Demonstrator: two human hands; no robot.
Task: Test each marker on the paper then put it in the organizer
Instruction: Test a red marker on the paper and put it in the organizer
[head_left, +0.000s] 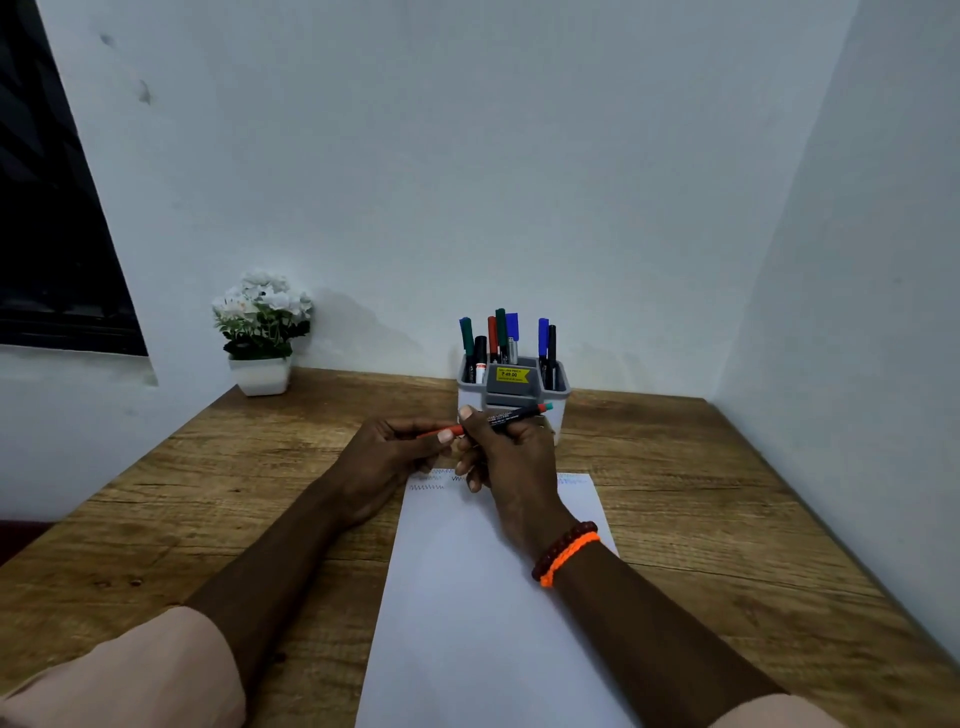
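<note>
— Over the top edge of the paper (483, 597), both hands meet. See them?

— Yes. His right hand (511, 457) curls around a black-barrelled marker (514, 415), thumb on top; its far end, red with a teal tip, points toward two o'clock.

— And the left hand (387, 457)?

— Fingers and thumb pinch an orange-red cap (441, 432) at the marker's nine o'clock end. Whether it is fully seated, I cannot tell.

— Where's the organizer (514, 395)?

— At twelve o'clock, just behind the hands on the wooden desk (701, 519), grey and white, with green, red, blue and black markers (501, 332) standing upright in it.

— Any marks on the sheet?

— Blue zigzag scribbles (427, 487) along the far edge. White flowers in a pot (261, 332) sit at ten o'clock.
</note>
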